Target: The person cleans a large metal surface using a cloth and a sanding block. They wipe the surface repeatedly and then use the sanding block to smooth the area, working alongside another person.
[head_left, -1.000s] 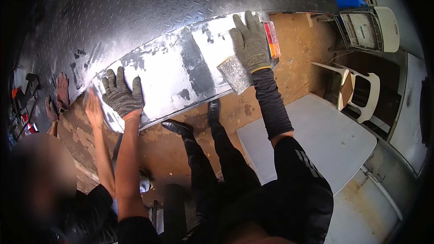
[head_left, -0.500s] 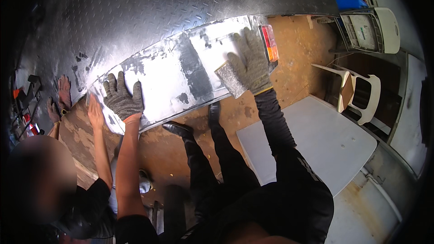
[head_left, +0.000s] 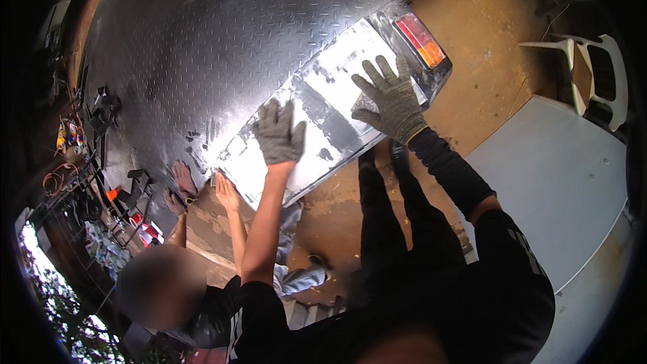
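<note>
A long panel (head_left: 256,168) patched in white and dark grey runs along the edge of a black tread-plate surface (head_left: 222,47). My left hand (head_left: 278,135), in a grey knit glove, lies over its left half with fingers stretched out and nothing held. On the right half, my right hand (head_left: 394,100), gloved alike, presses a speckled grey sheet of sandpaper (head_left: 364,104) under its palm, fingers spread. The palm covers most of the sheet. Just beyond my right fingers is a red and orange tail light (head_left: 420,40).
At left, a co-worker's bare hand (head_left: 228,193) touches the panel's end; reddish gloved hands (head_left: 182,178) rest beside it. A grey board (head_left: 546,168) and a white plastic chair (head_left: 610,81) stand right. Tools and clutter (head_left: 101,216) lie far left.
The view has swung left, so the panel appears more tilted and farther right. My right hand now covers more of the sandpaper. My left hand has shifted along the panel, away from its left end.
</note>
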Demonstrator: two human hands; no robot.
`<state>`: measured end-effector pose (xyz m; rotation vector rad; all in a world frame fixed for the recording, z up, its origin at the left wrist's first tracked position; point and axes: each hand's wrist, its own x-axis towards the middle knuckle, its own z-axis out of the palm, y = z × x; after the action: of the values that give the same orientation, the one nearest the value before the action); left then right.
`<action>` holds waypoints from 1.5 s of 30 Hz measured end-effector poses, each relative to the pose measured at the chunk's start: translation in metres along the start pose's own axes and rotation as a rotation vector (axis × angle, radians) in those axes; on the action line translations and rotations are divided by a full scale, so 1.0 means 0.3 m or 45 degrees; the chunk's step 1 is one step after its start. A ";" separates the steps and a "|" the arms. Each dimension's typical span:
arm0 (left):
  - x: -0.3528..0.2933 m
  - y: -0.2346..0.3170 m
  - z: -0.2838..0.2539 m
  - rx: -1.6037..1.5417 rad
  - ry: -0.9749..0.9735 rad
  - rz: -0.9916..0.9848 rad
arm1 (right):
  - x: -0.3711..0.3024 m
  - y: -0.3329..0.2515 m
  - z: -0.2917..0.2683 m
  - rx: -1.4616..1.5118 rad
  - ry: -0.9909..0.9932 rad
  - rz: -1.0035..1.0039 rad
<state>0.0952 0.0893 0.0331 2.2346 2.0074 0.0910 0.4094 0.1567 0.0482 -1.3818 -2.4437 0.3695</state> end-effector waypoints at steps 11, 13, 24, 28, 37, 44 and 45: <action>0.621 0.250 0.057 -0.341 -0.073 0.659 | -0.009 0.015 0.047 0.218 -0.066 0.119; 0.621 0.253 0.047 -0.351 -0.058 0.656 | -0.003 0.018 0.051 0.199 -0.129 0.136; 0.597 0.251 0.060 -0.337 0.059 0.498 | 0.008 0.024 0.066 0.297 -0.204 0.178; 0.588 0.259 0.065 -0.303 0.031 0.473 | 0.001 0.027 0.064 0.300 -0.215 0.182; 0.623 0.283 0.038 -0.337 -0.092 0.547 | 0.004 0.027 0.041 0.348 -0.196 0.199; 0.621 0.258 0.033 -0.471 -0.106 0.316 | 0.032 0.020 0.017 0.431 -0.004 0.133; 0.617 0.253 0.040 -0.433 -0.146 0.267 | 0.040 0.023 0.017 0.447 0.026 0.123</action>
<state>0.1921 0.2644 0.0234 2.1650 1.5593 0.2946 0.4068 0.1701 0.0428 -1.3407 -2.1675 0.7615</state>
